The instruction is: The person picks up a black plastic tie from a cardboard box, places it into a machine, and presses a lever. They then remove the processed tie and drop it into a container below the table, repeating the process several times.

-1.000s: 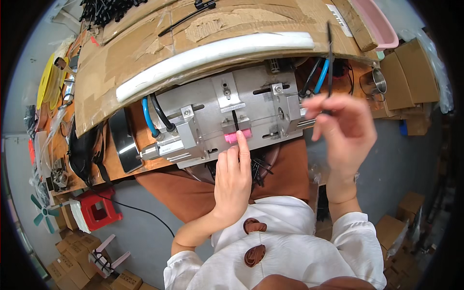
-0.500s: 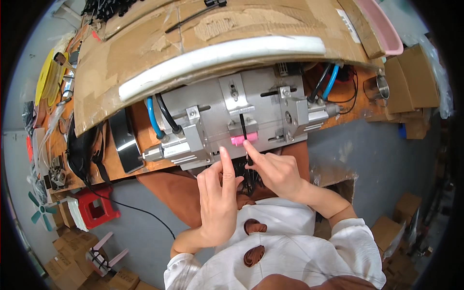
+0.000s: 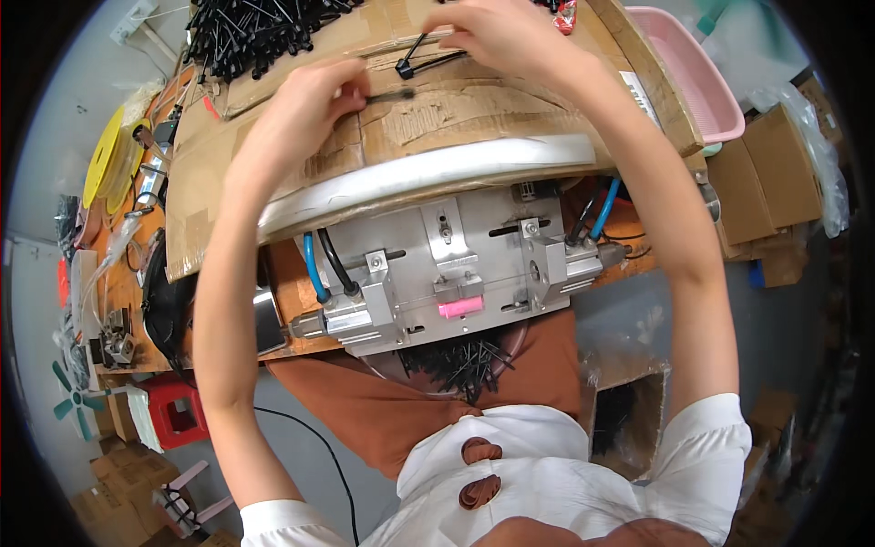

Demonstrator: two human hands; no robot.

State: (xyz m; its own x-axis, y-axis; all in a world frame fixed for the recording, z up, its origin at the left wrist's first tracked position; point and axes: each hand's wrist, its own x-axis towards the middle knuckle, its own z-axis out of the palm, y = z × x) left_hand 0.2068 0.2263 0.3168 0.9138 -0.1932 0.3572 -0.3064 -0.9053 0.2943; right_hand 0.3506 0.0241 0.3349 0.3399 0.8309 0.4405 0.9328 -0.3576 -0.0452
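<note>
My left hand [image 3: 314, 105] is over the cardboard sheet [image 3: 392, 128], fingers curled in a pinch. From them sticks a short dark rod [image 3: 392, 95], blurred. My right hand [image 3: 488, 35] reaches across the cardboard further right, its fingers closed at the upper end of a thin black rod with a blocky head [image 3: 406, 67]. Another thin black length [image 3: 439, 61] slants beside that head, below the right fingers. Nearer me stands a metal fixture [image 3: 410, 301] with a pink block [image 3: 461, 307] at its front middle. No hand touches the fixture.
A big heap of black rods [image 3: 255, 36] lies at the back left. More black rods [image 3: 465, 365] fill a round container on my lap. A white padded strip [image 3: 437, 169] edges the cardboard. Blue hoses [image 3: 313, 269] run into the fixture. A pink basket [image 3: 688, 73] stands far right.
Both hands have moved from the fixture up and away onto the cardboard. The black rod under my right finger is gone from the pink block. The view has tilted further forward.
</note>
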